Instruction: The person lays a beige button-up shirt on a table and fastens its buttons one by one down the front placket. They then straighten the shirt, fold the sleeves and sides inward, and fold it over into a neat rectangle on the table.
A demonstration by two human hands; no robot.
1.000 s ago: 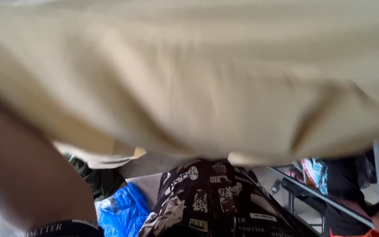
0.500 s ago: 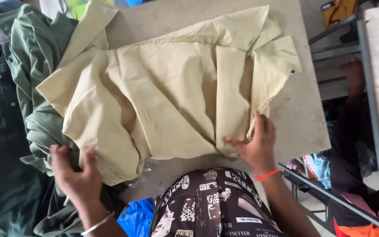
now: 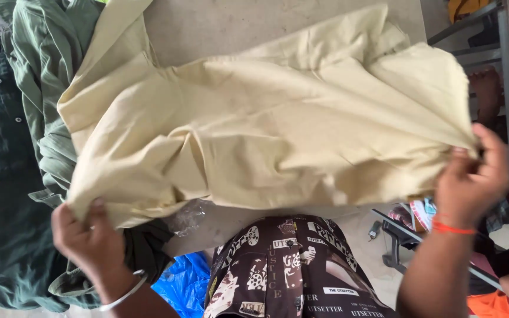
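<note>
Nearest us, at six o'clock, sits our own dark brown printed shirt (image 3: 290, 268), with a crumpled blue plastic bag (image 3: 184, 282) just to its left. At about seven o'clock our left hand (image 3: 89, 241), a thin silver bangle (image 3: 126, 288) on its wrist, has its fingers clenched on the lower left corner of the pale cream cotton shirt (image 3: 266, 129). At about four o'clock our right hand (image 3: 472, 176), with an orange thread (image 3: 452, 227) round the wrist, pinches the opposite edge, fingers grasping a small bunch of the cloth.

To do this well, we judge that both grips should sit right at the hem corners and pull evenly apart, so the cloth comes taut and the deep folds in the middle drop out; the left side looks slacker than the right.

The cream shirt is stretched between our hands above the grey bench (image 3: 237, 26), rumpled, with soft diagonal creases and a sleeve trailing toward eleven o'clock. Farther off, at nine o'clock, lies a heap of dark green garments (image 3: 13, 176), touching the cream shirt's left edge. At two o'clock a metal frame (image 3: 505, 88) stands beside the bench.
</note>
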